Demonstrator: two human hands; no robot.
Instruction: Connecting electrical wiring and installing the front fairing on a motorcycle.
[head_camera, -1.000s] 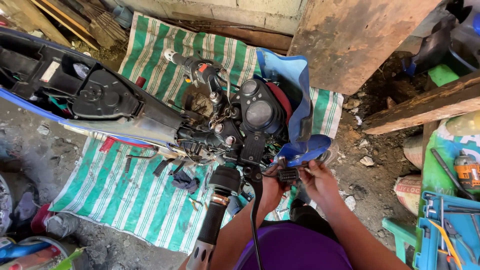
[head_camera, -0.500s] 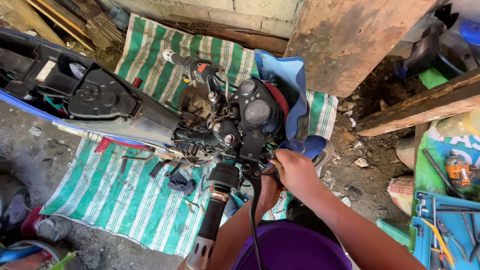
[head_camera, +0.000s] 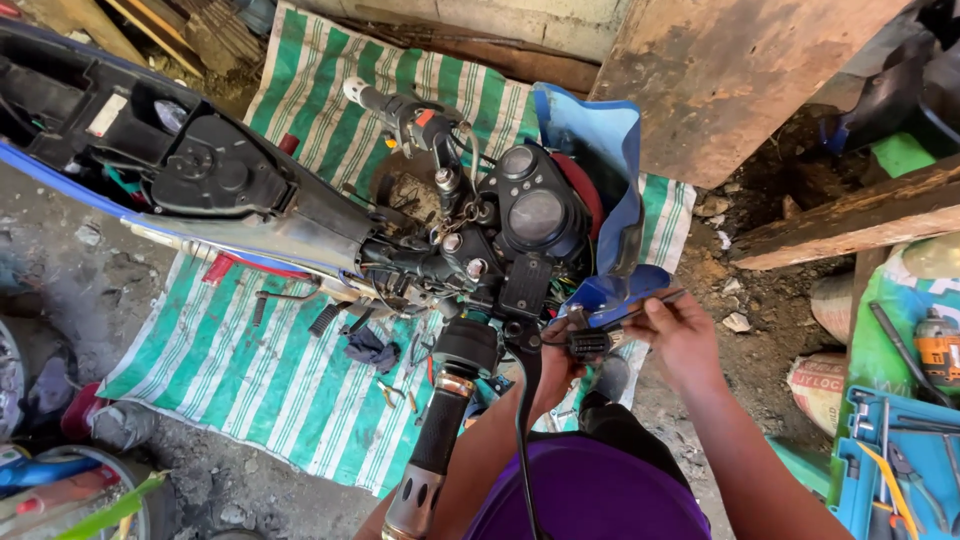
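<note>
The right hand (head_camera: 680, 335) pinched a thin dark tool (head_camera: 650, 303) between thumb and fingers, its tip laid against the blue fairing panel (head_camera: 615, 290). The left hand (head_camera: 555, 365) closed around a black wiring connector (head_camera: 590, 345) just beside it, below the motorcycle's handlebar. Nearest the body hung the black handlebar grip (head_camera: 440, 430) with its metal end. Beyond the hands sat the round gauges of the instrument cluster (head_camera: 530, 205). Under the stripped motorcycle lay a green-and-white striped tarp (head_camera: 250, 380) scattered with small tools. Farther right, a blue toolbox (head_camera: 900, 470) stood open.
</note>
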